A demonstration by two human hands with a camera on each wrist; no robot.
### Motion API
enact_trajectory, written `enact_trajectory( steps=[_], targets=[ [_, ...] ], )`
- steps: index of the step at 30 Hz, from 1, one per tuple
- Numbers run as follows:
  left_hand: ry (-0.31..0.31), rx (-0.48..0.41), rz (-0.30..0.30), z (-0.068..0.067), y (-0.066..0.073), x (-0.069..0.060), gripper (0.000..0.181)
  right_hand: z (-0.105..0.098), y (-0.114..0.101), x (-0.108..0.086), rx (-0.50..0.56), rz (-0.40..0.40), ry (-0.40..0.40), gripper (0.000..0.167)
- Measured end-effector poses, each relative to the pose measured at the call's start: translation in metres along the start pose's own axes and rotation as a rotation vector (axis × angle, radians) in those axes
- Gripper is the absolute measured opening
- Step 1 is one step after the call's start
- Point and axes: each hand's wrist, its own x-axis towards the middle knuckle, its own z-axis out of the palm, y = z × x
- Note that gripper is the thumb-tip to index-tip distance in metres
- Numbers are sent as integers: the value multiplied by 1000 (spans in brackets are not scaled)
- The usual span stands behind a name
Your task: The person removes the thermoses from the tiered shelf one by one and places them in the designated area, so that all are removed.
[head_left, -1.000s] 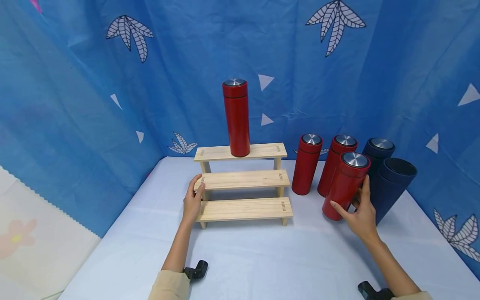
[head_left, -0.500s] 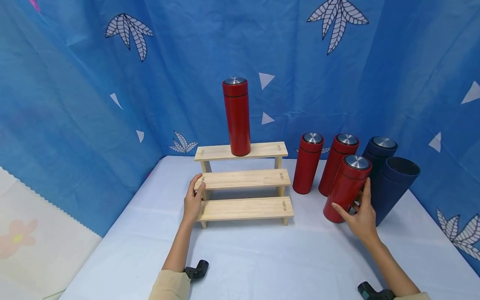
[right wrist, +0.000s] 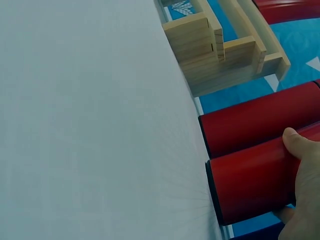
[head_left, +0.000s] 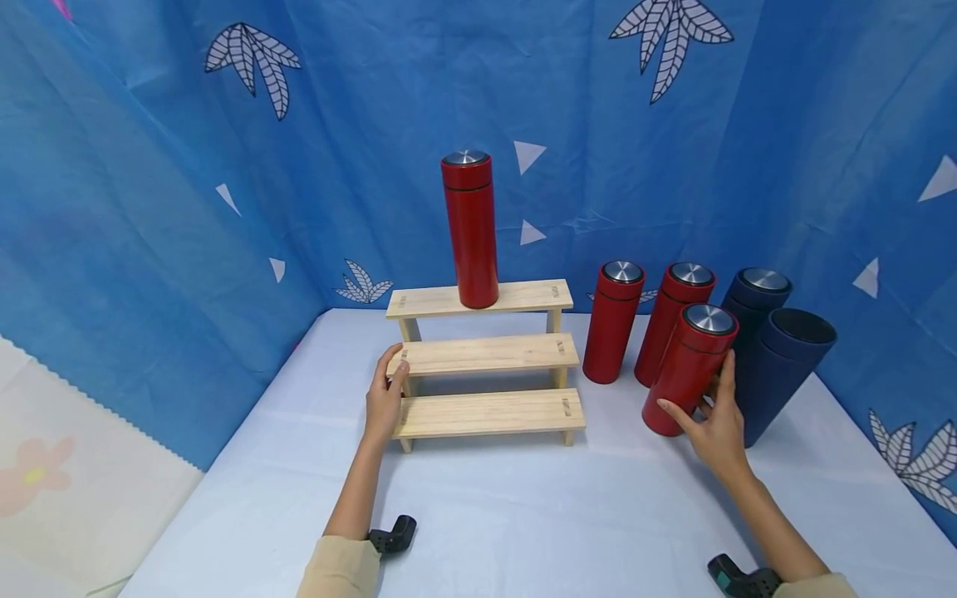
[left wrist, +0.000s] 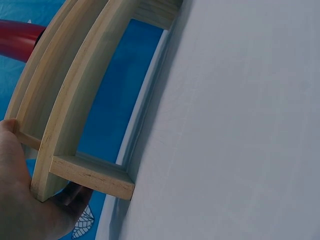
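In the head view, my left hand (head_left: pixel 383 405) grips the left end of a three-tier wooden stand (head_left: pixel 486 412), with the thumb at the middle step. The left wrist view shows fingers curled behind the stand's end (left wrist: pixel 45 170). On the right, my right hand (head_left: pixel 721 436) holds a red thermos (head_left: pixel 684 378) with a steel-topped lid, thumb on its near side and fingers around its right. This thermos leans slightly; whether its base (right wrist: pixel 214 195) touches the table cannot be told. Another red thermos (head_left: pixel 471 241) stands upright on the top step.
Behind the held thermos stand two more red thermoses, one nearer the stand (head_left: pixel 613 332) and one (head_left: pixel 661 336) partly covered. Close on its right are a dark blue thermos (head_left: pixel 758 299) and a dark-topped blue one (head_left: pixel 785 374). Blue patterned cloth (head_left: pixel 336 149) hangs behind the white-covered table (head_left: pixel 538 515).
The head view shifts slightly. Both hands keep their holds, and the thermos in my right hand moves barely, if at all.
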Motion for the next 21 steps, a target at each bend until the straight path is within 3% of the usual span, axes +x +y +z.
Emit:
enact_trajectory(
  steps=[2, 21],
  targets=[
    [4, -8, -4, 1, -11, 5, 45, 0, -1, 0, -5, -4, 1, 117],
    [-9, -22, -13, 0, -12, 5, 45, 1, 4, -2, -33, -35, 32, 115]
  ],
)
